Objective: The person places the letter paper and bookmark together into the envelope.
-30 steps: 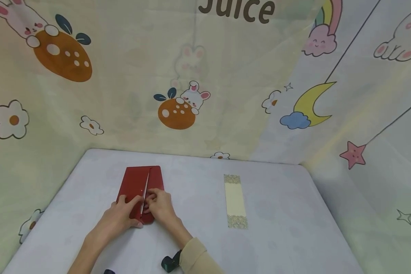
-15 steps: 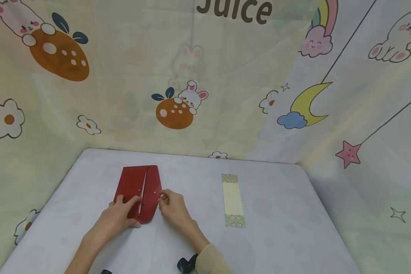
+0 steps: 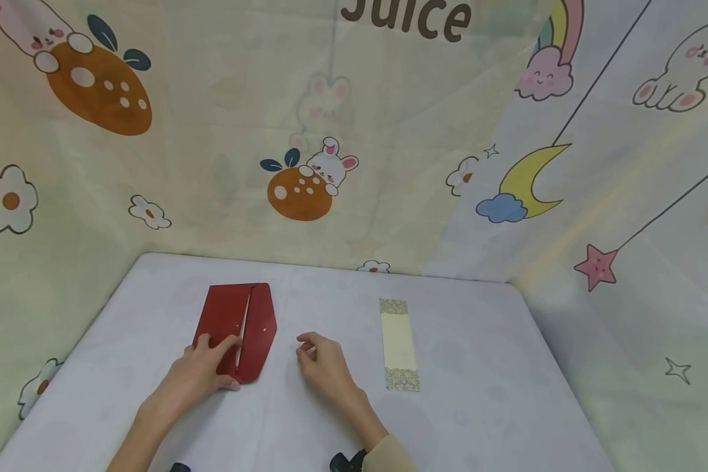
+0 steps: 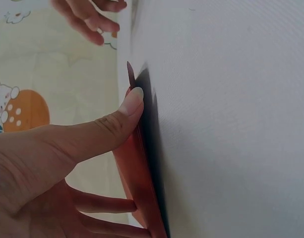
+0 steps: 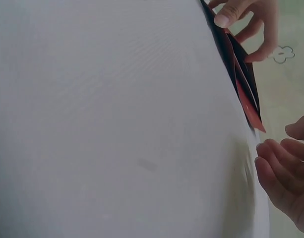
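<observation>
A red envelope (image 3: pixel 221 308), with its pointed flap (image 3: pixel 262 328) folded out to the right, lies at the left of the table. Its mouth shows as a narrow pale slit; in the right wrist view the inside of the envelope (image 5: pixel 236 67) looks dark. My left hand (image 3: pixel 200 370) holds the envelope at its near part, thumb at the near edge and fingers spread over the top. My right hand (image 3: pixel 327 367) is apart from the flap, to its right, with fingers loosely bent and nothing in them.
A cream paper strip (image 3: pixel 398 344) with patterned gold ends lies flat to the right of my right hand. The white table (image 3: pixel 478 367) has cloth walls with cartoon prints behind it and at both sides. A black wrist camera (image 3: pixel 348 462) shows at my right sleeve.
My right hand has left the envelope's opening and drawn off to the right, past the flap's tip. The flap is now uncovered. My left hand keeps its hold on the envelope.
</observation>
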Tool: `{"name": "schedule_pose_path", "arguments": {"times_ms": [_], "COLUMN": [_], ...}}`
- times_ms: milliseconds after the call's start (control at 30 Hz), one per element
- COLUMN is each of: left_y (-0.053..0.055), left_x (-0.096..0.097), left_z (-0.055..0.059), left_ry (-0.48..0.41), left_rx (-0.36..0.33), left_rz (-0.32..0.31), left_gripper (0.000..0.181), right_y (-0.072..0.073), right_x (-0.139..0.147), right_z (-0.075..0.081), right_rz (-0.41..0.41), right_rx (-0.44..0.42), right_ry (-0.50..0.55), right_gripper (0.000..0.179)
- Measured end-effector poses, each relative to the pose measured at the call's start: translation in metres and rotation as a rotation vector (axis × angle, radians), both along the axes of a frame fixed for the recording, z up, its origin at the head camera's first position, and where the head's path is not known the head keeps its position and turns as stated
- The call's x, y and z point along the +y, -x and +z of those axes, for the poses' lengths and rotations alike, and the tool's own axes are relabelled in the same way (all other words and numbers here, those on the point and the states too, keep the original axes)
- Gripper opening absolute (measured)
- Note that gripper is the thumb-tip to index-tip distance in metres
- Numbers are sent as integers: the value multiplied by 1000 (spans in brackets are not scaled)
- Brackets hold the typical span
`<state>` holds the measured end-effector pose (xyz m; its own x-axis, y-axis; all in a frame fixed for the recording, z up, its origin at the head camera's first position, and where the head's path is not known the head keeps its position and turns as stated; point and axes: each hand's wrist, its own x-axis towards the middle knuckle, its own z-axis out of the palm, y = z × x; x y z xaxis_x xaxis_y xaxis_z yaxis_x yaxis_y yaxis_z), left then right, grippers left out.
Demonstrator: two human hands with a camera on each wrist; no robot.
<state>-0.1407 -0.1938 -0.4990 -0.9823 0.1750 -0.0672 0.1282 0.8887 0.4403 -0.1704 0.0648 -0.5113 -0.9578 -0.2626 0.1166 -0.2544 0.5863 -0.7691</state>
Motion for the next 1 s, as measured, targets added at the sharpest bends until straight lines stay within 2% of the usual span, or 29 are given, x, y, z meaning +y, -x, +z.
{"name": "schedule_pose_path", "arguments": {"times_ms": [600,767,1000], "left_y": [0,1,1], "left_x": [-1,-1,0], "left_z": [2,2,3], "left_ry": [-9,-7,-10], "left_rx": [8,14,-11], "left_rz": [-6,-6,4], "left_gripper": [73,73,73], "right_y": [-11,-12,-12], "right_x": [63,82,106], "right_z": [-4,-2,-3], "right_rz": [-145,-179,-226], "right_rx": [-5,9,50], "right_ry": [-97,-102,-150], "right_gripper": [26,26,25]}}
